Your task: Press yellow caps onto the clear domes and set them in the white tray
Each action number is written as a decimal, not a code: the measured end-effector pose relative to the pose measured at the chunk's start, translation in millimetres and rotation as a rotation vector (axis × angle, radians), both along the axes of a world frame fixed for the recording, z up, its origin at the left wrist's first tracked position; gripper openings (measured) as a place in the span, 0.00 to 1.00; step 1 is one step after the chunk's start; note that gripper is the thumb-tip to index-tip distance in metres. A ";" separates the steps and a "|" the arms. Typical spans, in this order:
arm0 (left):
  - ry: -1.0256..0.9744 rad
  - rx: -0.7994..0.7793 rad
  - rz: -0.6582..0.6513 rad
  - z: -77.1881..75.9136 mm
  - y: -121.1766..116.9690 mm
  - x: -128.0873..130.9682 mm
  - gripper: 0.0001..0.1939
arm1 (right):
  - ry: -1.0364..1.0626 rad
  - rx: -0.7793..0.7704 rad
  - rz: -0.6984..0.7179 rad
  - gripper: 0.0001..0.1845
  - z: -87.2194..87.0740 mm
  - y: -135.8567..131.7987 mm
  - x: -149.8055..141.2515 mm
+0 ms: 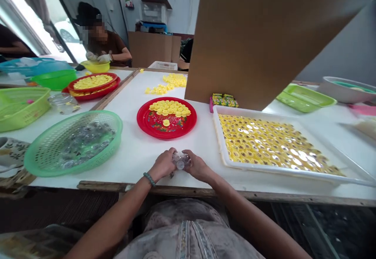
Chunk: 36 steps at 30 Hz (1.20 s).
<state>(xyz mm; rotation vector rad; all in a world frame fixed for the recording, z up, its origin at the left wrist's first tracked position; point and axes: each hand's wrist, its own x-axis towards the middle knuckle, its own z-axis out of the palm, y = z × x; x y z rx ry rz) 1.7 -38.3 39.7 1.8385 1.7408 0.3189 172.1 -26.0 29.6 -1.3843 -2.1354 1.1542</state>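
Observation:
My left hand (165, 162) and my right hand (198, 166) meet near the table's front edge, both with curled fingers. Between them they grip a small cluster of clear plastic pieces (180, 162); their exact kind is too small to tell. Just beyond lies a red plate (152, 126) with a floral print, and small round yellow pieces (170, 107) cover its far half. One yellow piece (166, 123) sits apart on the plate. To the left, a mint-green basket (117, 128) holds many similar clear pieces (91, 139).
At right a white tray (219, 137) is filled with rows of yellow pieces with dark centres. A large cardboard sheet (243, 44) stands behind it, near small yellow-green packets (225, 100). Loose yellow pieces (174, 81) lie farther back. A gloved co-worker (114, 45) sits at far left.

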 end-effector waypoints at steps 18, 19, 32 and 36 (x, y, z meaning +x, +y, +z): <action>0.027 0.368 -0.236 -16.4 13.2 -25.7 0.26 | 0.003 0.336 0.047 0.17 4.7 31.7 28.0; 0.042 0.378 -0.270 -21.6 19.6 -25.2 0.26 | -0.036 0.381 0.056 0.19 2.5 42.4 23.9; 0.030 0.605 0.077 5.8 74.3 -35.4 0.13 | 0.016 0.451 0.009 0.19 -39.9 54.3 4.6; 0.258 0.473 0.051 11.3 143.9 -52.6 0.21 | 0.059 0.319 -0.167 0.11 -39.9 63.6 5.7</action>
